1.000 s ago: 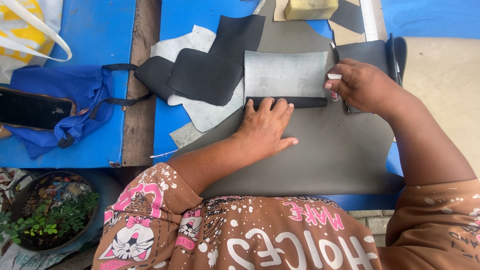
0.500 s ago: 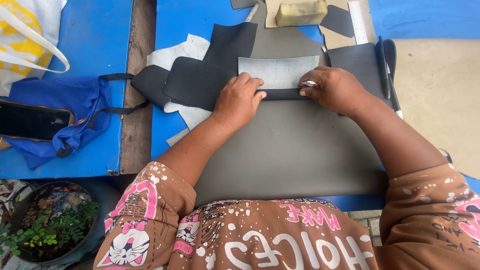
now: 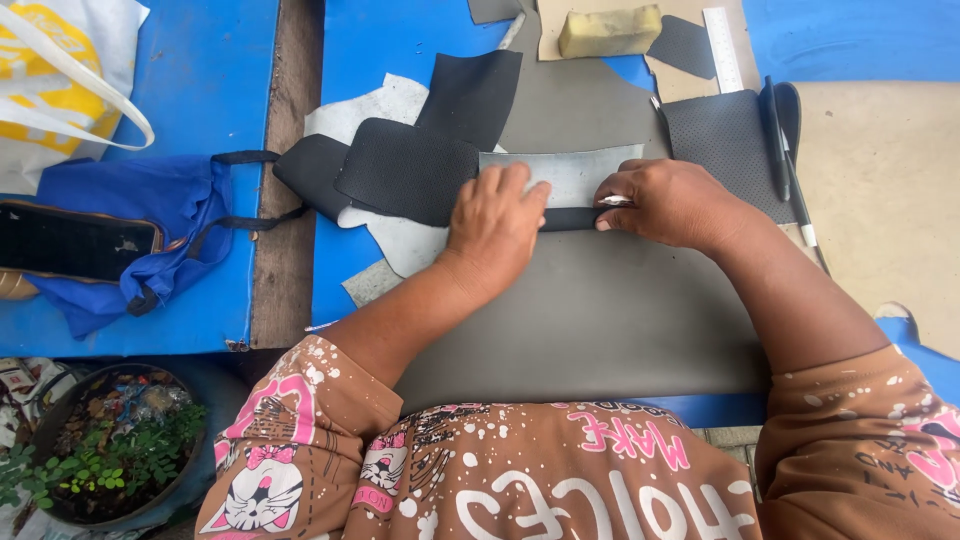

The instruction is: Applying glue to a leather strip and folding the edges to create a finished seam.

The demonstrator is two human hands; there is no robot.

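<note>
Head view: left hand (image 3: pixel 497 228) spread flat, right hand (image 3: pixel 668 203) pinching small blade over black strip (image 3: pixel 570 218) below pale leather piece (image 3: pixel 575 178) on grey mat (image 3: pixel 590 310), table (image 3: pixel 390 40); best pressed firmly, cut slowly.

Two hands on the desk, left hand (image 3: pixel 497 222) and right hand (image 3: pixel 668 201), one yellow sponge (image 3: pixel 609 31), one ruler (image 3: pixel 722 49), one blue bag (image 3: pixel 130 215), one phone (image 3: pixel 75 242), one potted plant (image 3: pixel 105 460), one grey strip (image 3: pixel 565 172)
</note>
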